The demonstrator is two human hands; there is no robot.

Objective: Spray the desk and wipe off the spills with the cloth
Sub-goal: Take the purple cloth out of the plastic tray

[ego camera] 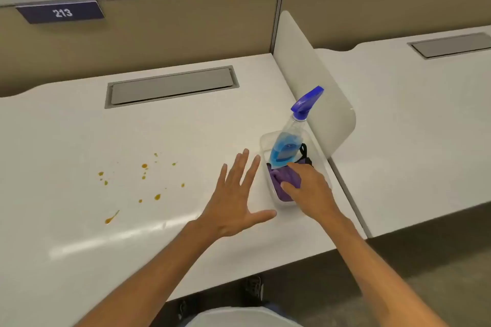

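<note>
Nearest, the left hand (233, 199) hovers spread and empty while the right hand (310, 186) pinches the purple cloth (283, 180); table (79, 220) spills (144, 175) remain unsprayed, unwiped.

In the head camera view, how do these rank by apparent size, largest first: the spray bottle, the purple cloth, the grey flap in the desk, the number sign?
1. grey flap
2. number sign and spray bottle: look alike, no ranking
3. purple cloth, partly hidden by the right hand
</note>
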